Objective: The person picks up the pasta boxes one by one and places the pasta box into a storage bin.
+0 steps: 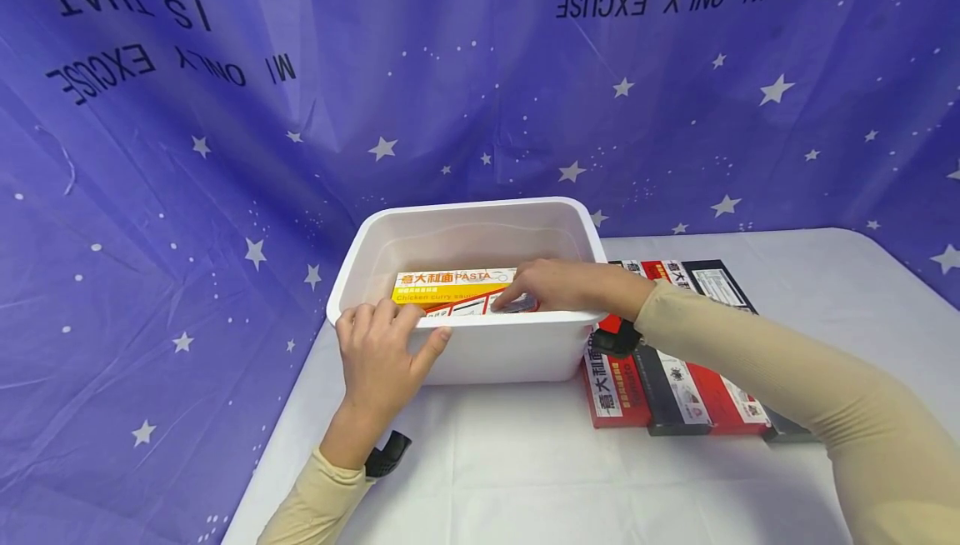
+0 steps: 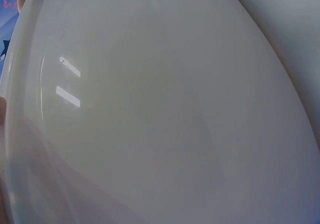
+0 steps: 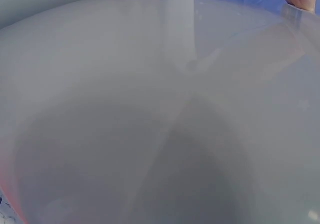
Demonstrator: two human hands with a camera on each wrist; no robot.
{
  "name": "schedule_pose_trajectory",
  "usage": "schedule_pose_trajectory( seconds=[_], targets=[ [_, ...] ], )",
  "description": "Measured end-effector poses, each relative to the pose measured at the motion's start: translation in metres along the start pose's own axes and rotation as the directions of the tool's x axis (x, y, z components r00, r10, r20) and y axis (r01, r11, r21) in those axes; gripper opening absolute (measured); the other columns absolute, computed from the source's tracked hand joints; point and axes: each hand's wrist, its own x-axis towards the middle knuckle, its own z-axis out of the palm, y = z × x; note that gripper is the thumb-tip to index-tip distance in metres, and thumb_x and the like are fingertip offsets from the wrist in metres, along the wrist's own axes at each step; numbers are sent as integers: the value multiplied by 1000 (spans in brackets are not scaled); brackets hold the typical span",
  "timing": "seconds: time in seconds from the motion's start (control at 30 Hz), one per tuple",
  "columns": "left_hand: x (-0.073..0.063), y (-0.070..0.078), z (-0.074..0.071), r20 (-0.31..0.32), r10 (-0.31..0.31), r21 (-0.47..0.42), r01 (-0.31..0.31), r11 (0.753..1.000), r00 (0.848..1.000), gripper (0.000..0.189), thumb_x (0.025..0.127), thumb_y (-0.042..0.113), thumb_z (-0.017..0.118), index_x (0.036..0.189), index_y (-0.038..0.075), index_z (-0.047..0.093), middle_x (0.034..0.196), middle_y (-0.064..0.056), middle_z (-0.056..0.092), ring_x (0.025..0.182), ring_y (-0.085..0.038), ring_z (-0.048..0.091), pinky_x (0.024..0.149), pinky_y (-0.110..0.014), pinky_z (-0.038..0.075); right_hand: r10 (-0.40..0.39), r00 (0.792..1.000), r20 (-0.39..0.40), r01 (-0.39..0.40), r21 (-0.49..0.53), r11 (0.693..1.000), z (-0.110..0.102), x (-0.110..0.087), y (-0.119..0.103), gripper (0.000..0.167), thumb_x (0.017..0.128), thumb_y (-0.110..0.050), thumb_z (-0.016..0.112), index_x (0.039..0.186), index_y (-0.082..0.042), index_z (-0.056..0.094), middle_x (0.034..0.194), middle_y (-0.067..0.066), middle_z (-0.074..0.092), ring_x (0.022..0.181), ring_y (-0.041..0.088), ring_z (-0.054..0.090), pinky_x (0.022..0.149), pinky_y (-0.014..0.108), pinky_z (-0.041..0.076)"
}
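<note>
A white plastic bin (image 1: 487, 353) stands on the table. My left hand (image 1: 378, 353) grips its near rim at the left, fingers hooked over the edge and thumb along the outside. My right hand (image 1: 551, 285) reaches over the right end into the bin and holds a red-edged pasta box (image 1: 467, 308), which lies at a slant; part of the grip is hidden. Behind it is a yellow and white pasta box (image 1: 435, 285) marked chicken curry. The left wrist view is filled by the bin's outer wall (image 2: 160, 103), as is the right wrist view by its wall (image 3: 125, 58).
To the right of the bin, several red and black pasta boxes (image 1: 705, 395) lie side by side on the white tablecloth (image 1: 525, 462), partly under my right forearm. A purple star-printed curtain (image 1: 480, 95) hangs behind the table and along its left side.
</note>
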Motion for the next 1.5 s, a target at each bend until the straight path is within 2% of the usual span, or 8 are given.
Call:
schedule_pose_trajectory(
  seconds=[0.23, 0.53, 0.77, 0.97, 1.07, 1.27, 1.37, 1.5],
  targets=[
    [0, 0, 0, 4, 1, 6, -1, 1000, 1000, 72, 102, 69, 32, 84, 7, 63, 78, -15, 60, 75, -37, 50, 86, -56, 35, -39, 999, -3, 39, 21, 999, 2, 2, 2, 49, 86, -13, 80, 133, -21, 69, 117, 1, 75, 101, 14, 66, 90, 31, 53],
    [0, -1, 0, 1, 4, 7, -4, 1000, 1000, 71, 102, 69, 32, 82, 8, 62, 77, -15, 59, 75, -37, 50, 87, -57, 36, -1, 1000, -4, 1, -1, 1000, 3, 2, 2, 53, 92, -11, 73, 142, -21, 61, 130, 10, 69, 118, 26, 64, 105, 43, 50],
    [0, -1, 0, -2, 5, 11, -5, 1000, 1000, 72, 102, 69, 31, 83, 7, 63, 77, -15, 58, 75, -38, 51, 87, -58, 36, -38, 999, -20, 37, -25, 999, 2, 2, 0, 50, 91, -11, 74, 139, -15, 64, 125, 11, 71, 115, 28, 65, 103, 43, 50],
    [-1, -1, 1, -11, 8, 9, -8, 1000, 1000, 71, 102, 69, 32, 83, 8, 63, 76, -15, 58, 75, -37, 51, 87, -58, 36, 16, 999, -33, -16, -2, 1000, 0, -1, -2, 52, 92, -11, 74, 142, -13, 61, 134, 13, 68, 124, 30, 64, 108, 44, 49],
    [-1, -1, 1, -17, 11, 6, -11, 1000, 1000, 70, 102, 69, 33, 82, 8, 63, 76, -15, 58, 74, -37, 50, 86, -57, 36, 59, 995, -80, -59, 1, 998, 0, -4, -1, 53, 93, -17, 74, 144, -16, 59, 140, 11, 64, 131, 31, 61, 111, 47, 48],
    [0, -2, 1, -7, 11, 8, -11, 1000, 1000, 71, 102, 69, 32, 82, 9, 63, 76, -14, 58, 74, -36, 51, 87, -58, 36, 36, 967, -251, -52, -59, 997, -4, -19, 2, 48, 92, -26, 75, 139, -19, 64, 133, 9, 67, 124, 29, 63, 104, 48, 53],
    [0, -2, 1, -1, 13, 17, -13, 1000, 1000, 72, 101, 70, 31, 83, 9, 63, 77, -14, 58, 74, -37, 51, 87, -58, 36, -15, 937, -348, -22, -103, 994, -9, -34, 8, 45, 91, -24, 75, 135, -17, 67, 126, 11, 70, 111, 29, 66, 95, 46, 56],
    [0, -3, 1, -4, 12, 24, -12, 1000, 1000, 73, 101, 71, 31, 83, 9, 64, 77, -14, 59, 74, -37, 52, 87, -58, 36, -27, 891, -454, -41, -139, 989, -14, -63, 21, 44, 90, -20, 76, 133, -15, 68, 127, 14, 68, 110, 32, 64, 91, 51, 56]
  ],
)
